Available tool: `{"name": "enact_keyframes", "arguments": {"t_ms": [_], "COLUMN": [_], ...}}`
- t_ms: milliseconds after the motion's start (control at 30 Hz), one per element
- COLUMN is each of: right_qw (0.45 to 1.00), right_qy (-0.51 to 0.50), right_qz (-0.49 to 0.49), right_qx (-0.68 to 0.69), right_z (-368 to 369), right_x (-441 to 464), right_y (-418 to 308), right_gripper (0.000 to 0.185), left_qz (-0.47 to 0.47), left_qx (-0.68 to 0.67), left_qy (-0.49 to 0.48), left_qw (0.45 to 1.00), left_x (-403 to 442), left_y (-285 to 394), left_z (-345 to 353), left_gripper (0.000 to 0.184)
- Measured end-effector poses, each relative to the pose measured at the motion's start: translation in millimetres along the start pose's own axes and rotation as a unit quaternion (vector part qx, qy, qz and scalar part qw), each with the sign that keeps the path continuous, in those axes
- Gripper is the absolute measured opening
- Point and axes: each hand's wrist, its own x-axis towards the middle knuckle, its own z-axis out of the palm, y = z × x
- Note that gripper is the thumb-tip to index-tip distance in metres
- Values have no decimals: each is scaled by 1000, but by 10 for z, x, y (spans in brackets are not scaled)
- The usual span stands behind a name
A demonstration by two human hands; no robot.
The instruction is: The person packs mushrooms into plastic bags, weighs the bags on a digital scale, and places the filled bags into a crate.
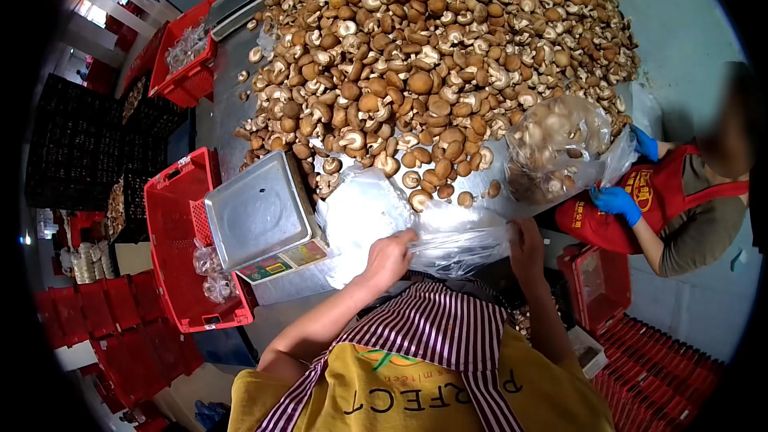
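Observation:
A clear plastic bag [460, 244] is stretched between my two hands at the table's near edge. My left hand [390, 256] is closed on the bag's left side. On its right side, my right hand [526, 248] has its fingers closed on the film. A pile of flat clear bags [364, 212] lies just beyond my left hand. Loose shiitake mushrooms [432, 172] lie a little past the bag, at the near edge of a large heap of mushrooms [448, 40]. How much the bag holds, if anything, I cannot make out.
A weighing scale [260, 208] stands at my left, beside a red crate [180, 248] holding small filled bags. Another red crate [186, 52] and a metal tray [238, 0] are farther off. At right, a co-worker's blue-gloved hands [616, 202] hold a bag of mushrooms [556, 140].

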Motion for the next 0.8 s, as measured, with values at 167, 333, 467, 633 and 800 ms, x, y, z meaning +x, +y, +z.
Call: {"name": "enact_keyframes", "arguments": {"t_ms": [167,333,467,633,800], "right_qw": [903,678,535,502,387], "right_qy": [-80,-48,-38,-56,-144], "right_qz": [211,315,382,418,421], "right_qx": [366,662,753,755,808], "right_z": [15,116,30,369,668], "right_x": [-241,-217,-315,-586,-572], "right_y": [84,275,804,1161,1575], "right_gripper": [21,21,31,37,41], "left_qz": [-335,-132,-172,-345,-427], "left_qx": [-516,-930,-931,-872,-749], "left_qy": [81,-160,-287,-85,-25], "left_qw": [784,305,142,337,506], "left_x": [-75,-73,-54,99,262], "left_y": [-607,-703,-653,-516,-397], "left_z": [363,637,855,1030,1164], "left_gripper": [10,18,29,40,35]}}
